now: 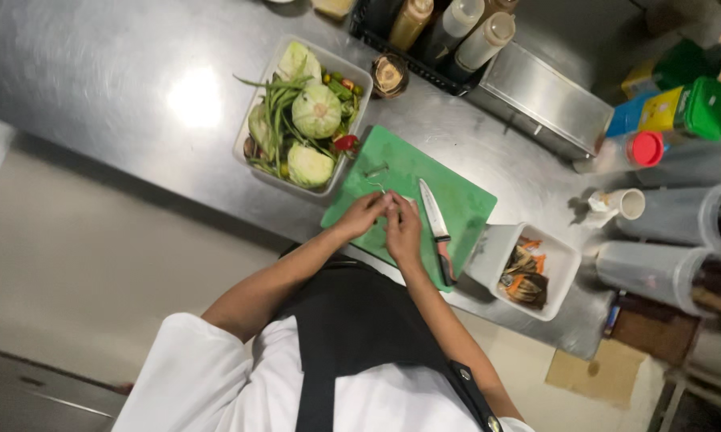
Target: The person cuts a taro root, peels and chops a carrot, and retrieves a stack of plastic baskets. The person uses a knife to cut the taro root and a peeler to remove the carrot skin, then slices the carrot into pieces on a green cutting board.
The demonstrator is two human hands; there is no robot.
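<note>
1. The fingertips of both hands met over the near part of the green cutting board, pinched together on a small pale thing too little to identify.
2. The left hand came in from the side of the vegetable tub, fingers curled and closed on that small piece; the right hand sat just beside it, its fingers bent inward and touching the same piece.
3. A knife with a pale blade and a dark-and-red handle lay flat on the board, just beside the right hand, held by neither hand.
4. A few thin scraps lay on the board beyond the hands.
5. The board rested askew on a steel counter.
6. A clear tub stood touching the board's far corner, filled with pale green cabbages, long green beans and small red and green bits.
7. A white tub stood at the board's other end, with orange and dark peelings inside.
8. Squeeze bottles stood in a dark rack at the counter's back, and lidded containers stood to the right.
9. The person wore white sleeves and a black apron.
</note>
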